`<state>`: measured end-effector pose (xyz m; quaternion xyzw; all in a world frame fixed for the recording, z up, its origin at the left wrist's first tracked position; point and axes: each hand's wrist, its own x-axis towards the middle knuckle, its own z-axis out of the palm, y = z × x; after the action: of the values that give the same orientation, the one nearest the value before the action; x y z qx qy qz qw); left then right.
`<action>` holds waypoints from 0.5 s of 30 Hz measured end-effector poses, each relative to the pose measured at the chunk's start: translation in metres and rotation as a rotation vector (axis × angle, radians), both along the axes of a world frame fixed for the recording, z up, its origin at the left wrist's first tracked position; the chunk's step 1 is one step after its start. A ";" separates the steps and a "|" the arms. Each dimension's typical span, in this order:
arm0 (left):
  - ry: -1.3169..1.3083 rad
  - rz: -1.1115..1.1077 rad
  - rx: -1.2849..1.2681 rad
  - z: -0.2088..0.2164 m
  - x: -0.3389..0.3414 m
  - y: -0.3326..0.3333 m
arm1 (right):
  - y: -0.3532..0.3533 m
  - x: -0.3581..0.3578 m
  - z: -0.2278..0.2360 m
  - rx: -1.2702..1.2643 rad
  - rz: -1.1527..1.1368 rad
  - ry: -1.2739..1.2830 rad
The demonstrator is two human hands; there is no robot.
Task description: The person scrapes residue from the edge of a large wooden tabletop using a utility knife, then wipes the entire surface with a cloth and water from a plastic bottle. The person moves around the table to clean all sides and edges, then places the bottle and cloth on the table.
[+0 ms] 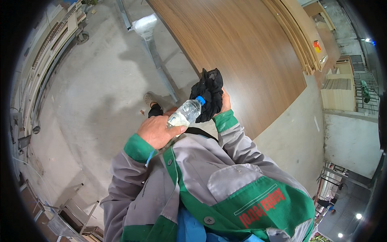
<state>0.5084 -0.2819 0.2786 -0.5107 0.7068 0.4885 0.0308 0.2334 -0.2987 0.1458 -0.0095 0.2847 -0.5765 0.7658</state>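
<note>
A clear plastic bottle [186, 114] with a blue cap lies tilted in my left hand [155, 131], whose fingers wrap its lower half. The cap end points up and to the right, against a bunched black cloth [208, 94]. Behind that cloth my right hand [225, 101] grips it from the right side; most of its fingers are hidden. Both hands are in front of my body, close to the near left corner of a wood-grain panel [246, 52].
Stacked boards [296, 36] line the panel's far right side. A metal leg [161, 76] with plastic wrap [145, 26] on its top extends along the concrete floor [92, 76] at left. A wheeled rack of boards [52, 52] stands at far left. Pale panels [338, 90] are stacked at right.
</note>
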 end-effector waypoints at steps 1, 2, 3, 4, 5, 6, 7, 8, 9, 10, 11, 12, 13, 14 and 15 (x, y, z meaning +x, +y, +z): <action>-0.023 -0.003 0.002 -0.003 0.000 0.003 | 0.003 0.003 -0.001 0.008 -0.013 -0.001; 0.025 0.021 0.008 -0.002 -0.001 0.004 | 0.001 0.006 0.001 0.032 0.008 0.033; 0.073 0.045 0.012 -0.002 -0.002 0.006 | -0.001 0.010 0.003 0.054 0.031 0.067; 0.120 0.071 0.015 -0.003 -0.002 0.006 | -0.003 0.016 0.006 0.076 0.054 0.101; 0.111 0.076 0.007 -0.010 0.001 0.007 | -0.007 0.021 0.016 0.087 0.083 0.116; 0.139 0.115 -0.032 -0.014 0.001 0.008 | -0.009 0.021 0.017 0.086 0.171 0.165; 0.166 0.155 -0.072 -0.017 -0.001 0.006 | -0.017 0.020 0.019 0.076 0.129 0.419; 0.196 0.197 -0.107 -0.017 -0.001 0.001 | -0.027 0.023 0.028 0.069 0.083 0.675; 0.085 0.196 -0.008 -0.014 -0.001 -0.012 | -0.044 0.008 0.025 -0.019 -0.047 0.711; 0.225 0.263 -0.098 -0.019 0.004 -0.019 | -0.064 -0.008 0.023 -0.107 -0.168 0.739; 0.352 0.351 -0.189 -0.030 0.013 -0.020 | -0.084 -0.008 0.050 -0.208 -0.149 0.636; 0.484 0.431 -0.283 -0.041 0.022 -0.024 | -0.103 -0.004 0.079 -0.304 -0.135 0.537; 0.618 0.482 -0.265 -0.050 0.030 -0.032 | -0.118 -0.005 0.080 -0.361 -0.127 0.963; 0.675 0.533 -0.230 -0.054 0.041 -0.041 | -0.131 -0.006 0.069 -0.412 -0.110 1.387; 0.734 0.586 -0.193 -0.058 0.055 -0.050 | -0.146 -0.002 0.056 -0.464 -0.084 1.815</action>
<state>0.5633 -0.3316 0.2204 -0.4827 0.5393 0.5569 -0.4075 0.2311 -0.4443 0.2021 -0.5979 0.6515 -0.4179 0.2084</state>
